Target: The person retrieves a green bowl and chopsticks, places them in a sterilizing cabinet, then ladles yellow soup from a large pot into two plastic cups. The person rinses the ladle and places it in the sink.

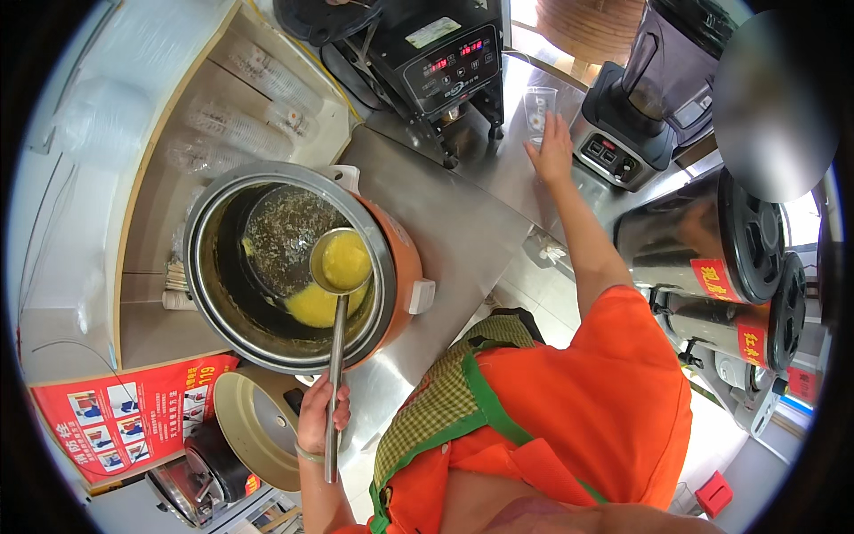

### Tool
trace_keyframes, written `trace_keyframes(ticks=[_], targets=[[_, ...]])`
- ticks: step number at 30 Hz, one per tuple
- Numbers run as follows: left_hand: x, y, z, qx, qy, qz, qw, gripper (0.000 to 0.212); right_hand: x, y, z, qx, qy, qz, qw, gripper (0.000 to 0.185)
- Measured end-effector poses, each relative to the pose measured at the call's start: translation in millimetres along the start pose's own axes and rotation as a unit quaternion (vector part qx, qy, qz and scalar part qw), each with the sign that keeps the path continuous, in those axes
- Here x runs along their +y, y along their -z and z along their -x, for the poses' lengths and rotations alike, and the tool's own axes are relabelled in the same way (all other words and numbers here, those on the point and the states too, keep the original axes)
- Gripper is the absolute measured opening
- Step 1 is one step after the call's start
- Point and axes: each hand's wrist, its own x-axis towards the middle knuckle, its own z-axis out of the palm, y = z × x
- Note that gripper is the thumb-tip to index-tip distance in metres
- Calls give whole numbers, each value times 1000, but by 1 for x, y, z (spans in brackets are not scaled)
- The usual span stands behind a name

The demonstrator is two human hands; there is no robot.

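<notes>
My left hand [321,414] grips the long handle of a metal ladle [339,334]. The ladle's bowl holds a thick yellow food and hangs inside the pot of a large orange electric cooker [400,267]. More of the yellow food [313,306] lies on the pot's dark bottom, which bears specks and residue. Out to the right, my right hand [552,150] reaches over the steel counter with its fingers spread, beside a clear plastic cup [539,110]. The fingertips are at the cup's lower right side; whether they touch it I cannot tell.
Behind the cooker, a shelf [220,80] holds stacked clear cups. A black machine with a lit display [454,67] and a blender [620,127] flank the cup. Two large steel urns [680,233] stand at right. A beige pot [257,427] sits below the cooker, near a red poster [133,420].
</notes>
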Motion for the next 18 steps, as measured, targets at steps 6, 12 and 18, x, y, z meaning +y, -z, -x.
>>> trace_keyframes(ticks=[6, 12, 18], targets=[[-7, -6, 4, 18, 4, 15, 1000, 39, 23, -56, -44, -190, -101, 2, 977, 80], [-11, -24, 9, 62, 8, 42, 997, 31, 26, -78, -103, -83, -144, 26, 986, 67], [-4, -39, 14, 90, 24, 41, 995, 25, 28, -117, -178, -216, 39, 243, 945, 65]])
